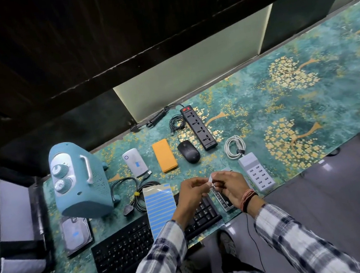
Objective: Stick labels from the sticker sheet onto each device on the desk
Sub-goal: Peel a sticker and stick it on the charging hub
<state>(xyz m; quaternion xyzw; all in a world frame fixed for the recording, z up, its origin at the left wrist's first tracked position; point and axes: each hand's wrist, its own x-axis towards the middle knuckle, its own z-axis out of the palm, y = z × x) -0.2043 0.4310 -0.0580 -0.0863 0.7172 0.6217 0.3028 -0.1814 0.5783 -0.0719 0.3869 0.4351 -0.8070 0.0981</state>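
Note:
The sticker sheet [159,208], striped blue and white, lies across the black keyboard [125,246]. My left hand [192,195] and my right hand [231,186] meet above the keyboard's right end, pinching a small pale label [210,180] between their fingertips. Under my right hand lies a small grey remote-like device [224,202], partly hidden. A blue label shows on the hard drive [76,233] and on the white router [135,163]. The blue radio [77,178], orange power bank [164,155], black mouse [188,151], black power strip [198,127] and white USB charging hub [257,173] lie around.
Coiled black cables [140,192] with a plug lie between the radio and the sheet. A white cable coil [235,146] sits behind the hub. The teal patterned desk mat [310,103] stretches right. The desk's front edge runs just past the keyboard; the grey floor is at lower right.

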